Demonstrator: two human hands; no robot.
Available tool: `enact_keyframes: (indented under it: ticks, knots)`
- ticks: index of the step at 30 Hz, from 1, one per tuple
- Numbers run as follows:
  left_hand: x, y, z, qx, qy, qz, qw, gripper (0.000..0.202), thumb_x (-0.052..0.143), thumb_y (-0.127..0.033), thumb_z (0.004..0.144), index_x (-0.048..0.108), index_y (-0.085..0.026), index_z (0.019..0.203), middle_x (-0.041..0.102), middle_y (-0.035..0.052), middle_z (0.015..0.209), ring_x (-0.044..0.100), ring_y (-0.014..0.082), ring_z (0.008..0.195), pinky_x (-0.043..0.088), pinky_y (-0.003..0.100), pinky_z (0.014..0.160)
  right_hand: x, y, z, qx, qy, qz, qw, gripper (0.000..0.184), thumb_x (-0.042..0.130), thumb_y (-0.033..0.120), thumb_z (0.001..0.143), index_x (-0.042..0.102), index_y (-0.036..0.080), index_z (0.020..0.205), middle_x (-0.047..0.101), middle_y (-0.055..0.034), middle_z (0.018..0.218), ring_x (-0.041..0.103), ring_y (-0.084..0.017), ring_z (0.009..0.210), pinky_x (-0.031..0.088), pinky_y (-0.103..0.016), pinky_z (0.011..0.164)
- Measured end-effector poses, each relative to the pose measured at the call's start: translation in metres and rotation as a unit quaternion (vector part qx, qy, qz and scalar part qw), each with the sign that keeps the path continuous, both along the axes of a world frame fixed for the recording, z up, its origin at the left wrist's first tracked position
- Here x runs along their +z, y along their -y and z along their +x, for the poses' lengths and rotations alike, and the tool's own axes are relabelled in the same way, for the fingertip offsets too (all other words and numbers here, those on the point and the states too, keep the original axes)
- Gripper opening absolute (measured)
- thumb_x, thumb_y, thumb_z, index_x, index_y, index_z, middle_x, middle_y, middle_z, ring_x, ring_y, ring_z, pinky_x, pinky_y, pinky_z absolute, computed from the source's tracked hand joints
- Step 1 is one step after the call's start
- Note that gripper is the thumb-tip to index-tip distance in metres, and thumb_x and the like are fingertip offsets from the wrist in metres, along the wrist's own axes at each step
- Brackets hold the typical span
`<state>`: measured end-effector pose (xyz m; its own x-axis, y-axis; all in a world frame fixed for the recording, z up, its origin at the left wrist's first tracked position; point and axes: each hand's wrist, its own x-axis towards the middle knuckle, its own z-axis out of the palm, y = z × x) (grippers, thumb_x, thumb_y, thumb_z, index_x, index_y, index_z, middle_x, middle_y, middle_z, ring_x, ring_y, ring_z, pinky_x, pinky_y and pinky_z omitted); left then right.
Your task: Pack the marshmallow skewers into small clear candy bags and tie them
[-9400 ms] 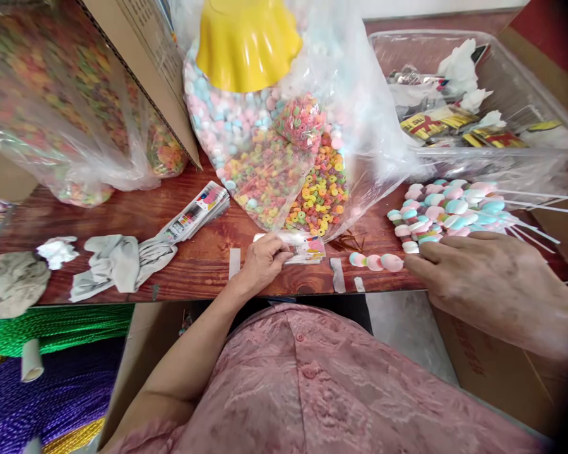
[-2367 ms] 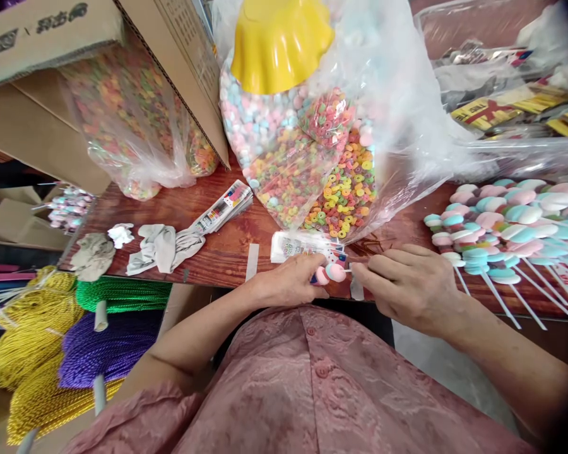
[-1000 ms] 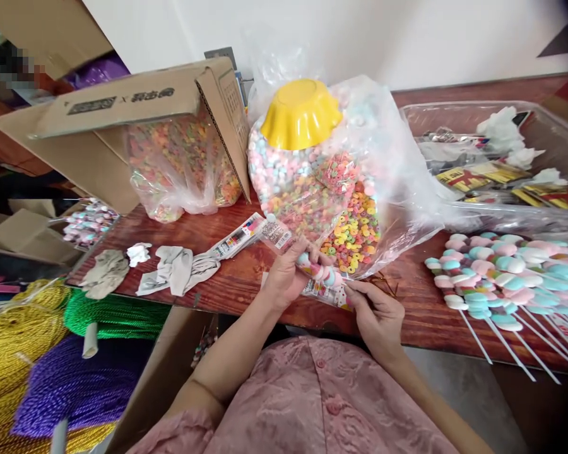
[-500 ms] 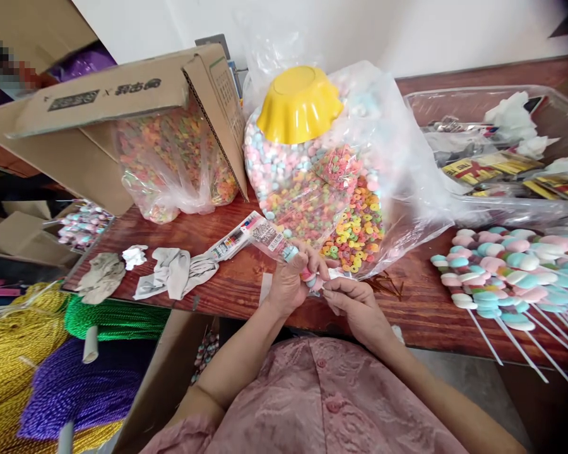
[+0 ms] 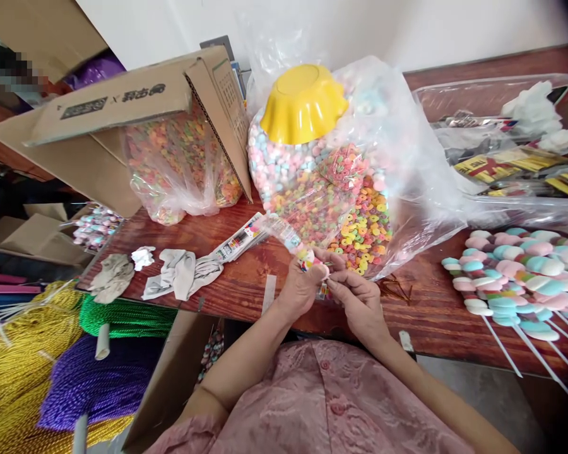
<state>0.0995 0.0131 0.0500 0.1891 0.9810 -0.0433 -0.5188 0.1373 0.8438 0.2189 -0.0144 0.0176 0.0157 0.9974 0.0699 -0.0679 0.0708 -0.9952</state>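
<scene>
— Holding anything, those two hands?

— Both are. The left hand (image 5: 300,290) is curled round a clear wrapper sleeve (image 5: 286,234) with a candy skewer (image 5: 313,268) inside it. The pink sweets show just above the thumb.

— And the other?

— The right hand (image 5: 362,306) has its fingertips (image 5: 334,285) pinched together at the sleeve's lower end, touching the left thumb. It looks like they nip the skewer's stick, though the fingers hide it.

— Where is all that over the tabletop (image 5: 241,284)?

— Lifted a little above the front edge, about midway along. The sleeve slants up and away to the left, with its barcode end on top.

— What lies around them?

— Just behind the hands is a big clear bag (image 5: 364,227) of coloured ring sweets, with a yellow bowl (image 5: 303,104) upturned on top. Toward the right edge is a pile of skewers (image 5: 511,271), their sticks pointing at the front right corner, and behind it a clear tray (image 5: 492,101). Left of the hands is a stack of wrappers (image 5: 240,238), then a grey cloth (image 5: 182,280) near the front edge. A cardboard box (image 5: 123,104) lies on its side at the back left corner.
</scene>
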Motion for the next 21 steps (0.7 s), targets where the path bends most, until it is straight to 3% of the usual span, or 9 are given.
enact_keyframes:
  ticks: [3,6,9,14,17,21]
  knots:
    - [0.004,-0.008,-0.015,-0.017,0.014,0.012,1.0,0.054,0.088,-0.046,0.056,0.058,-0.022,0.093,0.069,0.0025,0.099,0.066,0.0212,0.098,0.052,0.036,0.085,0.002,0.003,0.005,-0.013,0.029,0.016,0.999,0.017,0.065,0.035,0.082,0.069,0.02,0.075,0.055,0.0017,0.06,0.044,-0.011,0.055,0.037,-0.024,0.052]
    - [0.013,-0.019,-0.028,0.04,0.052,0.014,0.998,0.043,0.085,-0.037,0.062,0.059,-0.023,0.094,0.069,0.0003,0.095,0.068,0.0187,0.092,0.053,0.037,0.088,0.0,0.005,0.009,-0.017,0.061,0.021,0.998,0.018,0.064,0.035,0.082,0.069,0.02,0.074,0.056,0.0015,0.061,0.046,-0.011,0.057,0.039,-0.025,0.054]
    - [0.021,-0.028,-0.031,0.088,0.122,-0.044,0.988,0.025,0.072,-0.039,0.08,0.057,-0.02,0.08,0.064,-0.0034,0.072,0.066,0.014,0.075,0.054,0.037,0.087,-0.002,0.006,0.009,-0.019,0.088,0.029,0.995,0.018,0.063,0.034,0.084,0.069,0.02,0.074,0.057,0.0015,0.062,0.048,-0.011,0.058,0.039,-0.024,0.055]
    - [0.023,-0.029,-0.023,0.133,0.211,-0.124,0.96,0.036,0.055,-0.044,0.094,0.048,-0.018,0.07,0.055,-0.005,0.062,0.061,0.0099,0.062,0.055,0.034,0.085,-0.005,0.007,0.008,-0.059,0.171,0.094,0.979,0.017,0.059,0.031,0.089,0.069,0.02,0.08,0.063,0.001,0.066,0.054,-0.012,0.059,0.044,-0.024,0.057]
    - [0.018,-0.023,-0.017,0.152,0.207,-0.109,0.96,0.038,0.056,-0.046,0.093,0.049,-0.018,0.069,0.053,-0.0054,0.061,0.059,0.0092,0.06,0.055,0.032,0.084,-0.008,0.01,0.007,-0.072,0.241,0.171,0.953,0.012,0.058,0.024,0.09,0.069,0.021,0.088,0.069,-0.0005,0.076,0.062,-0.013,0.066,0.049,-0.025,0.064]
    - [0.01,-0.018,-0.014,0.152,0.153,-0.036,0.976,0.039,0.059,-0.049,0.091,0.053,-0.017,0.069,0.057,-0.0037,0.063,0.062,0.0103,0.064,0.054,0.03,0.081,-0.011,0.009,0.008,-0.089,0.316,0.252,0.91,0.013,0.056,0.018,0.09,0.067,0.022,0.096,0.073,-0.0028,0.084,0.067,-0.014,0.071,0.051,-0.026,0.068]
